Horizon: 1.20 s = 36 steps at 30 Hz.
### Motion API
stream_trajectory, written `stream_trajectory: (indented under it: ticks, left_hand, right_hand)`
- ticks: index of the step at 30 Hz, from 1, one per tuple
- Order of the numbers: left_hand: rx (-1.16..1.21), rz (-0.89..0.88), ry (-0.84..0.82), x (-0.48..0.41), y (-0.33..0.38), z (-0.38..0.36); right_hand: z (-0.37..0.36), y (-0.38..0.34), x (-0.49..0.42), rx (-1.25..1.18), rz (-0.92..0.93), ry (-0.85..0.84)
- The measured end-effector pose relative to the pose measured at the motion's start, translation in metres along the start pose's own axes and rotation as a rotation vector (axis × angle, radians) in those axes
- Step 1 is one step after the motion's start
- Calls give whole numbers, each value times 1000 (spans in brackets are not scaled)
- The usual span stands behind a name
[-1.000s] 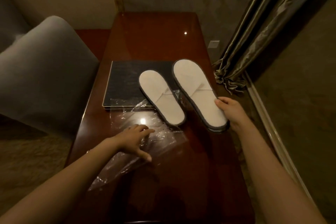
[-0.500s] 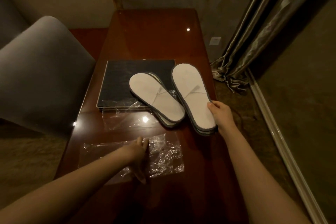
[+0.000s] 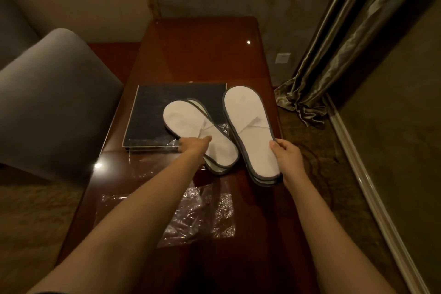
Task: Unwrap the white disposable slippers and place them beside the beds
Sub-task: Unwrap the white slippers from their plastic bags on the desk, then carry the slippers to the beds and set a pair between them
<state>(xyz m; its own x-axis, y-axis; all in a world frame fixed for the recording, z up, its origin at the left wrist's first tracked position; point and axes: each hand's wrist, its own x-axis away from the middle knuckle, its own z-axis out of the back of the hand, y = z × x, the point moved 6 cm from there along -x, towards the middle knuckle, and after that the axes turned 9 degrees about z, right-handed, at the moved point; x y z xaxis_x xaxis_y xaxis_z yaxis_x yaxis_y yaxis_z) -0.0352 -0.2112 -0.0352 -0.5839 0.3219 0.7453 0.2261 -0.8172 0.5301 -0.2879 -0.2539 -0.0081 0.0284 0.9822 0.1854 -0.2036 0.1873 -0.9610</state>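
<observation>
Slippers lie in two stacked pairs on your bench (image 3: 195,55): your right hand (image 3: 287,156) fingers grip the right pair (image 3: 248,126) at its heel edge, while your left hand (image 3: 194,147) rests on the left pair (image 3: 191,122), fingers extended, grasping nothing.

Two bare forearms are showing from the near edge of the scene — no sleeves, cuffs, watch or bracelet are covering them anywhere along their visible length. The left hand (image 3: 194,145) is wearing no glove and no ring that can be made out; its fingers (image 3: 207,139) are looking slim and partly blurred in the dim light. The right hand (image 3: 287,156) is likewise going ungloved, its fingers (image 3: 274,145) short-nailed as far as can be told. At the near left corner a dark strip is just showing — possibly clothing, too little to tell.
</observation>
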Motion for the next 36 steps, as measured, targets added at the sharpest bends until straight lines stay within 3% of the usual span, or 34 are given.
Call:
stream_trajectory:
  ticks: [4, 8, 15, 20, 27, 36]
  left_hand:
    - [-40, 103, 184, 0, -7, 0]
    - [153, 103, 59, -9, -16, -6]
    - [355, -122, -95, 4, -2, 13]
    - [529, -179, -197, 22, 4, 52]
    - [719, -241, -115, 27, -25, 167]
    - [966, -244, 29, 10, -142, 362]
  right_hand:
    - [5, 4, 0, 11, 2, 7]
    - [1, 6, -3, 21, 15, -2]
    - [-29, -9, -3, 49, 54, -53]
    - [-67, -32, 9, 18, 104, -107]
    - [-156, -74, 53, -7, 212, -251]
    - [-333, -95, 193, 12, 330, -580]
